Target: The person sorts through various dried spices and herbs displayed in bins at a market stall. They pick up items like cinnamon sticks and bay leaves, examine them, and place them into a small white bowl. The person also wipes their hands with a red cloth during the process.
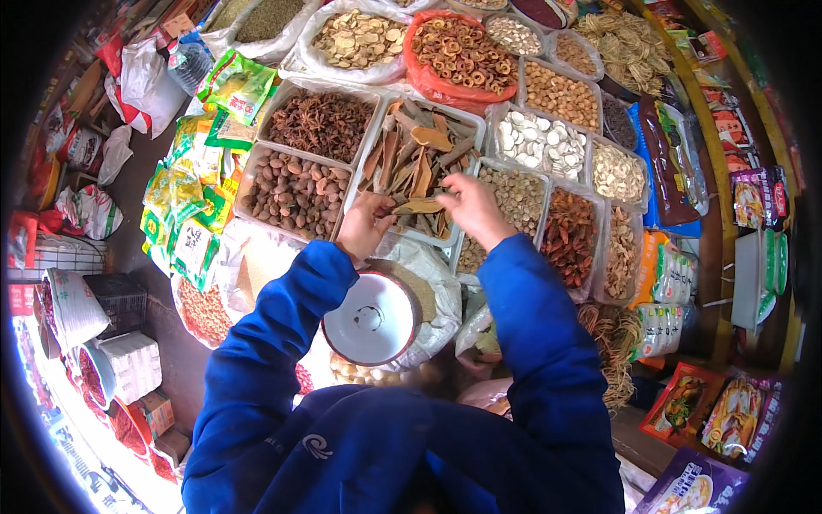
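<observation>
A pale brown piece of cassia bark (417,206) spans the gap between my two hands. My left hand (365,225) grips its left end between thumb and fingers. At its other end are the fingertips of my right hand (476,207), closed on the bark. Both hands are over the front of a clear plastic tray (480,122) heaped with more bark pieces (420,168). Just below my left hand, a white enamel bowl (379,315) with a dark rim rests on an open sack of ground spice (417,292); a small dark mark shows at its bottom.
Trays of star anise (321,125) and brown nut-like pods (292,196) adjoin on the left. To the right are trays of white slices (539,144), round greenish pods (507,193) and reddish-brown dried pods (568,238). Seasoning packets (192,193) line the left edge; a red bag (427,90) of dried rings lies behind.
</observation>
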